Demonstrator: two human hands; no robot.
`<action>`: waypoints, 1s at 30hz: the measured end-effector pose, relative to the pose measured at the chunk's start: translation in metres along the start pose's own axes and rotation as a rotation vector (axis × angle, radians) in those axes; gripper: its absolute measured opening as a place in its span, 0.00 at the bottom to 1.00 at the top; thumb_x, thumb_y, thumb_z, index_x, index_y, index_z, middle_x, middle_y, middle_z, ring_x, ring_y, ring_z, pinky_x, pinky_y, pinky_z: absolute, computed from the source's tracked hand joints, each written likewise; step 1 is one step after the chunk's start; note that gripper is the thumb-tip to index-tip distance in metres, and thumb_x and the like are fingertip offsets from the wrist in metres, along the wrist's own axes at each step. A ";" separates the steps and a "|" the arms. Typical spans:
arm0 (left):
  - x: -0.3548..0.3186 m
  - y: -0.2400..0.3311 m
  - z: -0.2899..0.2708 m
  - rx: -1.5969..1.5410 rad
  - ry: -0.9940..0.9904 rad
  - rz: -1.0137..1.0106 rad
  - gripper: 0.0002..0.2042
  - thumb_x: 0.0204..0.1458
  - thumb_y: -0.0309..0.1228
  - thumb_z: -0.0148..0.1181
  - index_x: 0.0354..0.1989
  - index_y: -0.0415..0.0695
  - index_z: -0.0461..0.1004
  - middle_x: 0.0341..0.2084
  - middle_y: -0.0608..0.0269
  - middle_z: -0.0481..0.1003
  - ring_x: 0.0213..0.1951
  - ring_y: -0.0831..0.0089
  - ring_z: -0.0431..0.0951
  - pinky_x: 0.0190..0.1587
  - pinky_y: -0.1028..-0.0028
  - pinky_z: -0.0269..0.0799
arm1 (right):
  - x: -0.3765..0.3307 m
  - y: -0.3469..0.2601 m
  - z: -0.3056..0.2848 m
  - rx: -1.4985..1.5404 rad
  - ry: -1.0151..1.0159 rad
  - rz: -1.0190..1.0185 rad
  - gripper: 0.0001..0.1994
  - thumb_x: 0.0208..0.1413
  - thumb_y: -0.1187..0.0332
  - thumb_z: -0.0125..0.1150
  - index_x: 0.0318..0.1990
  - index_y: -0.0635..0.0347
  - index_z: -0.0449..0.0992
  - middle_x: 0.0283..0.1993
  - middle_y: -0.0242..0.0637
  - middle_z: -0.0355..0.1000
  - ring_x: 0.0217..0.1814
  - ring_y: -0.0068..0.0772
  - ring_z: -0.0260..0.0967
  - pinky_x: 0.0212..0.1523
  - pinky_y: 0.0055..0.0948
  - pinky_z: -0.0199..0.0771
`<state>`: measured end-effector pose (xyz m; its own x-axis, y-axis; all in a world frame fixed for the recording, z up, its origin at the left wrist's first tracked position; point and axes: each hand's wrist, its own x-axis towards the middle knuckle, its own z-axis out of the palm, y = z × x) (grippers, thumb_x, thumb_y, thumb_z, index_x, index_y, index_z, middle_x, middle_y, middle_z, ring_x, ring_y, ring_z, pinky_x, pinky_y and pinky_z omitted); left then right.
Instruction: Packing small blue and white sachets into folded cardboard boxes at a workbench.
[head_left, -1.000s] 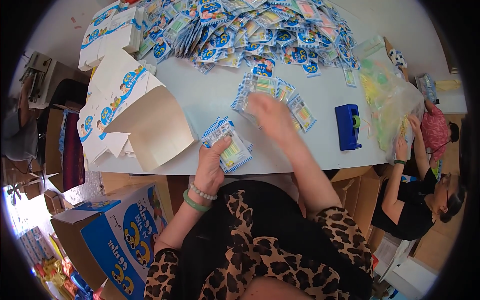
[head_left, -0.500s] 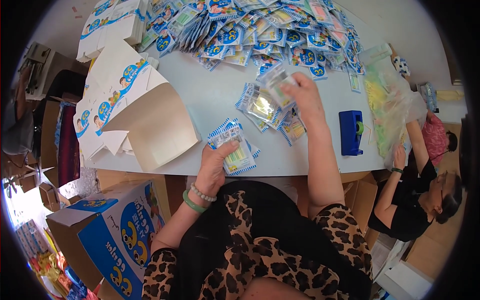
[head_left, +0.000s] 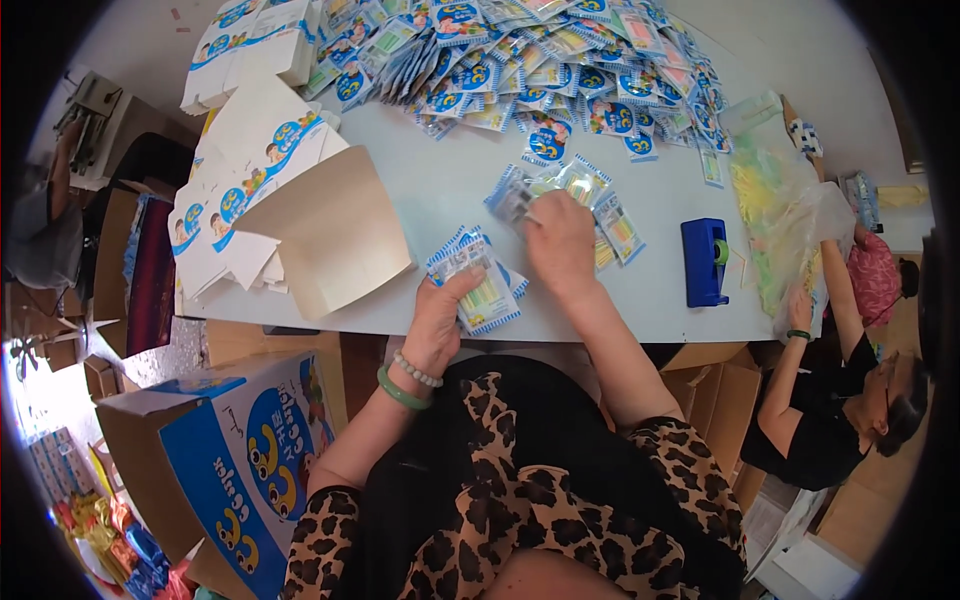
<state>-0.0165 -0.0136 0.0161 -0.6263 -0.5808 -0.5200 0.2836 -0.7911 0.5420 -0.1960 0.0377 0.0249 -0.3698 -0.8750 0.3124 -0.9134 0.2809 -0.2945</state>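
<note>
Near the table's front edge, my left hand [head_left: 440,312] is closed on a small stack of blue-and-white plastic packets [head_left: 488,300], its thumb pressed across the top one. Light green and yellow sticks show through their clear windows. Just beyond and to the right, my right hand [head_left: 562,238] bends over a loose group of similar packets [head_left: 585,182]. Its fingers are closed on a packet [head_left: 512,197] that juts out to the left. The fingertips are partly hidden behind the hand. Another loose packet [head_left: 619,228] lies right beside this hand.
An open white carton [head_left: 365,230] and flattened printed cartons [head_left: 240,190] lie at left. A large heap of packets [head_left: 540,75] covers the far side. At right are a blue tape dispenser [head_left: 705,263], a plastic bag [head_left: 775,210] and a co-worker [head_left: 830,400]. A big box [head_left: 235,470] stands lower left.
My right hand has moved down and left with a packet, from above the loose group to near my left hand. The left hand keeps its stack. The view has shifted slightly.
</note>
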 end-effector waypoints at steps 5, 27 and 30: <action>0.000 0.000 0.003 -0.024 -0.001 -0.004 0.15 0.50 0.22 0.60 0.48 0.38 0.72 0.40 0.60 0.77 0.41 0.68 0.79 0.44 0.69 0.77 | -0.014 -0.021 -0.039 1.175 0.032 0.578 0.12 0.48 0.76 0.58 0.42 0.63 0.71 0.42 0.32 0.70 0.45 0.23 0.67 0.45 0.25 0.69; 0.001 0.001 -0.004 -0.057 -0.055 0.006 0.18 0.50 0.23 0.60 0.51 0.38 0.70 0.43 0.58 0.76 0.43 0.67 0.79 0.47 0.69 0.77 | -0.061 -0.052 -0.001 0.960 -0.103 0.373 0.27 0.58 0.64 0.52 0.63 0.67 0.57 0.57 0.52 0.63 0.59 0.48 0.62 0.61 0.34 0.59; -0.006 0.007 0.002 -0.190 -0.063 -0.097 0.18 0.49 0.23 0.61 0.50 0.39 0.71 0.43 0.58 0.77 0.43 0.68 0.79 0.46 0.70 0.77 | -0.073 -0.067 0.009 0.849 -0.191 0.278 0.31 0.61 0.59 0.51 0.65 0.71 0.51 0.64 0.61 0.56 0.67 0.58 0.53 0.64 0.43 0.57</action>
<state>-0.0124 -0.0155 0.0250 -0.7000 -0.4916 -0.5179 0.3478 -0.8682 0.3541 -0.1062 0.0787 0.0138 -0.4545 -0.8907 -0.0015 -0.3359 0.1729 -0.9259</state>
